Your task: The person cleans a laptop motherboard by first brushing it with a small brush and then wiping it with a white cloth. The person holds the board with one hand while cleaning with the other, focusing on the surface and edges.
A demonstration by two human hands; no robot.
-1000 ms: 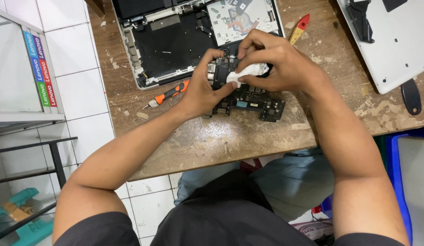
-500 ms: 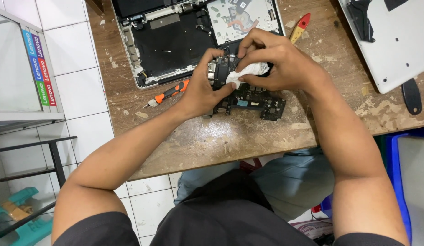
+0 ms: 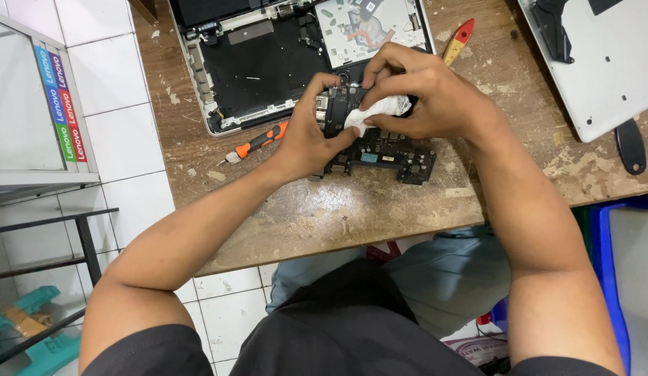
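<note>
A dark laptop circuit board [image 3: 390, 154] lies on the worn wooden table [image 3: 324, 209]. My left hand [image 3: 311, 136] grips the board's left end, thumb on top. My right hand [image 3: 425, 94] is closed on a crumpled white tissue [image 3: 380, 109] and presses it onto the board's upper part. Behind the hands lies the opened laptop chassis [image 3: 268, 59] with its inner parts showing.
An orange-handled screwdriver [image 3: 258, 144] lies left of my left hand. A red and yellow tool [image 3: 457, 40] lies behind my right hand. A grey laptop bottom cover [image 3: 606, 66] sits at the right. A glass cabinet [image 3: 32, 104] stands left, a blue bin [image 3: 616, 278] at lower right.
</note>
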